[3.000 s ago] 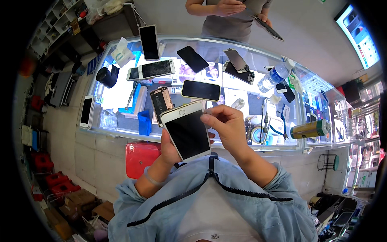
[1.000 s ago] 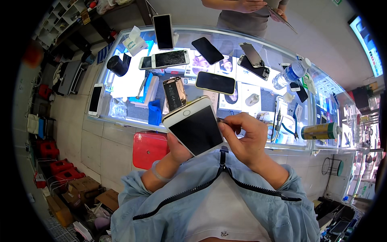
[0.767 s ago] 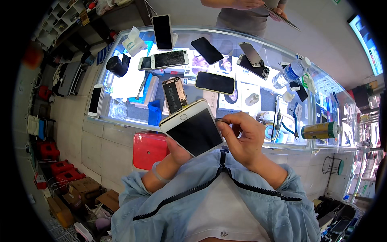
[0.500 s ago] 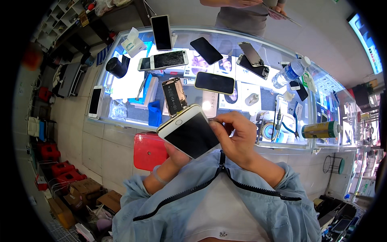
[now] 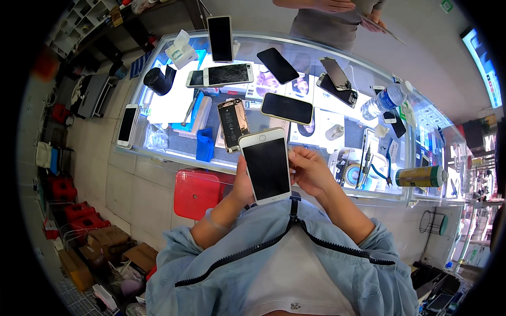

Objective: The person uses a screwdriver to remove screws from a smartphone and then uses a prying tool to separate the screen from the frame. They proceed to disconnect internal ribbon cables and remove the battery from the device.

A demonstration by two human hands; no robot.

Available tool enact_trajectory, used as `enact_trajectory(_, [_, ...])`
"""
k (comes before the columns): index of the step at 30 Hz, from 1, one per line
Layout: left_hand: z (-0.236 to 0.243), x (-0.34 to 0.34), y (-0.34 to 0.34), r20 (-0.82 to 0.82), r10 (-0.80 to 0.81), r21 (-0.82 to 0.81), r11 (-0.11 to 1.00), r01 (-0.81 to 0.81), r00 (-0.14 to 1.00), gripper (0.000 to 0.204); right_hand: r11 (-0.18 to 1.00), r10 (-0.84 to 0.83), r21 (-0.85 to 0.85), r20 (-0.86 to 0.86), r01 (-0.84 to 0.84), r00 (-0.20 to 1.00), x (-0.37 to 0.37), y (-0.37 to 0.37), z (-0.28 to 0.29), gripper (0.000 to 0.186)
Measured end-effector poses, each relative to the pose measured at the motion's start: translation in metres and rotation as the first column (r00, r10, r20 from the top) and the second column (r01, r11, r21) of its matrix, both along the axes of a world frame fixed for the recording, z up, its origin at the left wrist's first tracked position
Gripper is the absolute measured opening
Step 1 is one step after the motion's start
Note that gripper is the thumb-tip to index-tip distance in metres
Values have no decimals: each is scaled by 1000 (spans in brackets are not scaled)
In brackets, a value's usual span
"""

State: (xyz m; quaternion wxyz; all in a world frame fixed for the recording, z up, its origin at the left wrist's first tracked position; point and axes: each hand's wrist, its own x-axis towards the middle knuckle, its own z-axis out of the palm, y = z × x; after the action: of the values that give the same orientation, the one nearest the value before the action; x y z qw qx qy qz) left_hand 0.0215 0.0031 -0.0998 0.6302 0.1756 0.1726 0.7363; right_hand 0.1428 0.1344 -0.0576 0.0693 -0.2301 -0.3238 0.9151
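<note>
A white-framed smartphone (image 5: 270,167) with a dark screen is held up in front of me, its home button at the top. My left hand (image 5: 242,183) grips its left edge, with most fingers hidden behind it. The bent fingers of my right hand (image 5: 312,171) close on the right edge. Just beyond it an opened phone (image 5: 231,124), with its black battery exposed, lies on the glass counter (image 5: 182,159). A dark-screened phone (image 5: 287,108) in a pale frame rests to the right of that one.
More phones, a cracked white one (image 5: 229,75) among them, lie farther back. Pliers (image 5: 380,173), a water bottle (image 5: 383,101) and a spray can (image 5: 420,176) are at the right. A red stool (image 5: 196,195) stands below the counter. Across it, a person (image 5: 327,23) holds a flat object.
The white smartphone has turned from a slant to nearly upright and moved right, uncovering the lower end of the opened phone. My right hand has shifted slightly along its right edge.
</note>
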Motion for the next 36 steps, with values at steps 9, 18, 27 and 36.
enact_trajectory(9, [7,2,8,215,52,-97,995,-32,975,90,948,-263,201,50,248,964,0,-9,1,14])
enact_trajectory(18, [41,-10,0,208,111,64,990,-127,972,91,380,-296,894,-126,238,947,14,-17,41,11])
enact_trajectory(27, [51,-11,-5,204,315,94,936,-339,927,90,25,-222,956,-281,294,934,3,-28,70,9])
enact_trajectory(36, [35,-9,-10,-3,528,-3,849,-528,849,90,-133,-207,930,-365,343,908,-2,-30,73,14])
